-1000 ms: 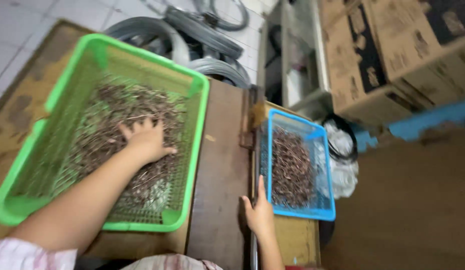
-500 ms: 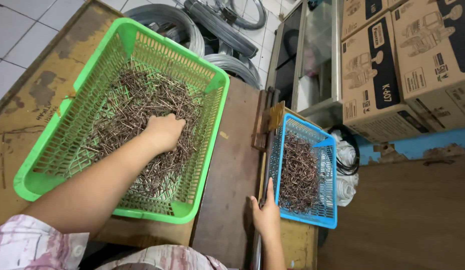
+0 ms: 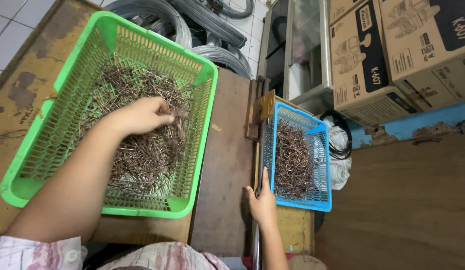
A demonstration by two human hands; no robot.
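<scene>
Right hand (image 3: 264,199) flat, fingers extended, holding nothing, touching near edge of small blue plastic mesh basket (image 3: 320,200) of brown nails. Left hand (image 3: 140,115) inside big green plastic mesh basket (image 3: 57,90) on worn wooden desk (image 3: 225,165), fingers curled pinching rusty brown nails (image 3: 142,155) (exact grip unclear). Cardboard boxes (image 3: 392,50) beyond.

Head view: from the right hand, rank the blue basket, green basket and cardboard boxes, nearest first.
Measured from the right hand:
1. Blue basket, touching its fingers, just to the right.
2. Green basket, across the wooden board on the left.
3. Cardboard boxes, stacked at the upper right.
</scene>
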